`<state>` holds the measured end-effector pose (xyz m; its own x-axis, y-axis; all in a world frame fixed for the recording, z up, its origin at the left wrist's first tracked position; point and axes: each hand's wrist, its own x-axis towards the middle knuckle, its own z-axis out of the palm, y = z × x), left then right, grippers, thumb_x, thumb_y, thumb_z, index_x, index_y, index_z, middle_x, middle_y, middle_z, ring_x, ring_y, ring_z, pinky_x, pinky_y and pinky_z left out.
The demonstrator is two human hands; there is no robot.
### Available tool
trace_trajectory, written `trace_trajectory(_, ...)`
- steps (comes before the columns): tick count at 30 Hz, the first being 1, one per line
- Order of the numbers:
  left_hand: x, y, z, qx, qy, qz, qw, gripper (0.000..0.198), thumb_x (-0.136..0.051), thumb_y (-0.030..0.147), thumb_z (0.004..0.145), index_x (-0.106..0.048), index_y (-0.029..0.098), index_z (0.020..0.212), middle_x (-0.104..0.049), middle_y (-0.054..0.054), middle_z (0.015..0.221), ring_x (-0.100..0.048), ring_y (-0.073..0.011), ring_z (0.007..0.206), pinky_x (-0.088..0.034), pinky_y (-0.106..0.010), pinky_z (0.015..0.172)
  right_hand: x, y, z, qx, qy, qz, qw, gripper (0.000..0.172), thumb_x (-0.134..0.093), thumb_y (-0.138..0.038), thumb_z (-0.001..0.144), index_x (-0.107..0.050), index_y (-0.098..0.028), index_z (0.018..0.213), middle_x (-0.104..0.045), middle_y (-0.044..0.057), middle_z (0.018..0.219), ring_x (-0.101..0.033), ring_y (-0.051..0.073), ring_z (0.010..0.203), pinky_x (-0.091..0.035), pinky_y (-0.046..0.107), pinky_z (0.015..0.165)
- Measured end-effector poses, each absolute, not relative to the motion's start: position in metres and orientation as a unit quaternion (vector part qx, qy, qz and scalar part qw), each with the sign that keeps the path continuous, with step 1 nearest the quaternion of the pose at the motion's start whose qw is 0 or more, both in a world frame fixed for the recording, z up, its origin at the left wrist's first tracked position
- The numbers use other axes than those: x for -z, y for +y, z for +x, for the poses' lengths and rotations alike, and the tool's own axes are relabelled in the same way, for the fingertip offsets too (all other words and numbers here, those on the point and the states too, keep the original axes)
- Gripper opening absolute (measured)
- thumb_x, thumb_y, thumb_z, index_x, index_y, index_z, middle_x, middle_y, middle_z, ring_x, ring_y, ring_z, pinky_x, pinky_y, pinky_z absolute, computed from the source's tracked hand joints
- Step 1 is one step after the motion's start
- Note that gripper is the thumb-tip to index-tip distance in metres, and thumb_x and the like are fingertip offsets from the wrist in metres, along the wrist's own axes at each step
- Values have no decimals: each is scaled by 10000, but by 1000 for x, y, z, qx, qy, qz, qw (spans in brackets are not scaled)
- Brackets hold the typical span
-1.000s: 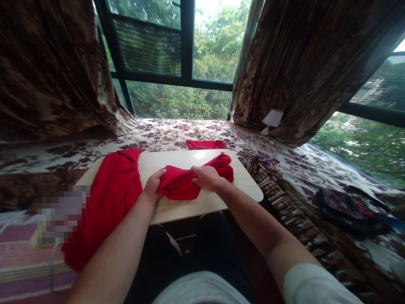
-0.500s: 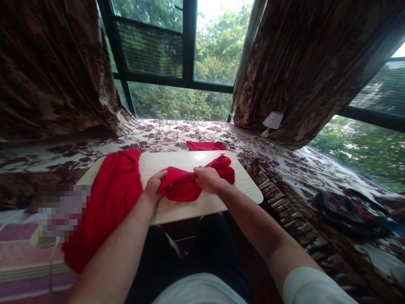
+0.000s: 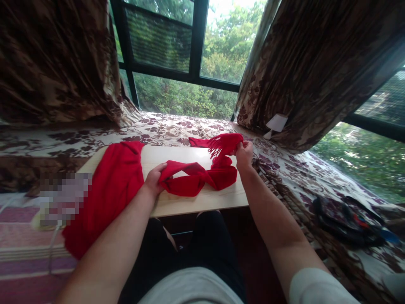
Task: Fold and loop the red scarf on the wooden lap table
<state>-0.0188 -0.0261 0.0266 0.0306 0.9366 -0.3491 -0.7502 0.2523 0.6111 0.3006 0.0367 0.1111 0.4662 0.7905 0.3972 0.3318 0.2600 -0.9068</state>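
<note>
Nearest the viewer, a grey shirt hem and dark trousers fill the bottom middle, and both bare forearms reach forward over the near edge of the table (image 3: 202,202), a pale wooden board. The left hand (image 3: 154,180) rests by the near edge, a little left of the middle, its fingers closed in a grip on the left end of the scarf (image 3: 196,179), thumb on top and the cloth bunched in the palm. The red scarf runs from that hand toward the right, its long axis roughly along the table's width, twisted and slack in the middle with a small loop open just past the left hand, then piles up near the right edge. From there it climbs to the right hand (image 3: 244,153), held above the far right corner, whose fingertips pinch the fringed end; the fringe (image 3: 218,145) hangs leftward and down from that grip. A second red cloth (image 3: 110,194) drapes over the left edge of the table and down onto a striped cover. Beyond the far edge lies a flowered bedspread (image 3: 167,128), then brown patterned curtains (image 3: 316,63) on either side of a dark-framed window (image 3: 196,42) with green trees outside.
</note>
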Motion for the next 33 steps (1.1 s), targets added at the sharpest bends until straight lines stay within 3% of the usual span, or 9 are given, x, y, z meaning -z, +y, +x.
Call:
trace_trajectory(5,-26,-26,-18,-593,376,175,691,86,-564,195,860,-609,131,824,-632,-27,521,-574,-170,379,-484,-259,373,-106,35,318,-108,-493,-625,596,155,-596,-231,832,-451,-224,888,-567,12,821,-597,123,621,-481,256,562)
trace_trajectory(10,-30,-28,-18,-593,377,159,693,90,-583,214,839,-624,135,832,-634,-27,524,-577,-170,395,-483,-258,375,-88,26,296,-69,-654,-651,379,113,-649,-222,775,-577,-214,862,-657,56,851,-632,216,834,-499,344,801)
trace_trajectory(15,-33,-32,-17,-606,372,135,690,97,-596,217,836,-639,133,858,-640,-19,548,-585,-168,416,-483,-256,396,-78,12,255,-22,-733,-609,301,257,-610,-295,832,-645,-176,1057,-694,117,1084,-645,239,937,-487,346,833)
trace_trajectory(19,-35,-32,-17,-617,380,135,675,75,-599,199,826,-623,130,843,-651,-21,575,-594,-168,429,-492,-259,409,-72,5,227,-55,-787,-551,271,228,-630,-348,851,-695,-196,1008,-724,85,1028,-657,224,924,-485,320,822)
trace_trajectory(24,-38,-32,-17,-628,368,131,673,92,-545,160,853,-617,120,813,-660,-45,571,-603,-173,434,-509,-265,435,-58,12,207,-139,-818,-503,241,298,-720,-324,776,-696,-206,1048,-730,58,993,-657,209,885,-486,293,782)
trace_trajectory(27,-41,-35,-17,-630,358,122,678,102,-541,134,858,-628,108,811,-691,-69,613,-637,-171,479,-546,-261,508,-52,19,202,-153,-795,-533,245,172,-700,-311,769,-675,-198,897,-705,35,868,-621,192,788,-471,287,730)
trace_trajectory(33,-39,-42,-16,-572,275,154,757,227,-546,102,794,-689,59,965,-745,-123,732,-721,-244,627,-611,-344,620,-68,28,200,-66,-712,-563,414,109,-502,-253,862,-570,-205,933,-617,26,767,-536,200,695,-421,305,670)
